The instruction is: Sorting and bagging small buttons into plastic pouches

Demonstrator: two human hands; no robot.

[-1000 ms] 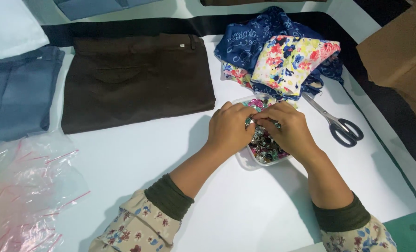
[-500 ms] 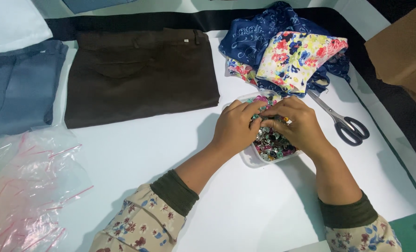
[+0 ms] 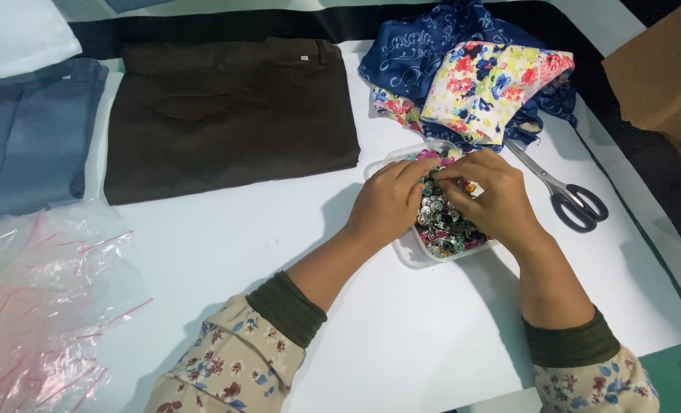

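A small clear plastic box (image 3: 407, 256) holds several shiny metal and coloured buttons (image 3: 441, 222). It sits on the white tabletop in the head view. My left hand (image 3: 390, 203) rests over the box's left side and my right hand (image 3: 493, 200) over its right side. The fingertips of both hands meet above the buttons and pinch a small button piece, which is mostly hidden by the fingers. Both wrists wear floral sleeves with dark green cuffs.
Scissors with dark handles (image 3: 566, 195) lie right of the box. Floral and blue fabrics (image 3: 493, 84) are piled behind it. Folded brown trousers (image 3: 233, 115) and blue-grey trousers (image 3: 34, 130) lie to the left. Clear plastic bags (image 3: 42, 306) sit at the near left and a cardboard box (image 3: 661, 69) at the far right.
Both hands stay over the button box with fingertips together, and only the fingers shift slightly. The camera view has drifted a little.
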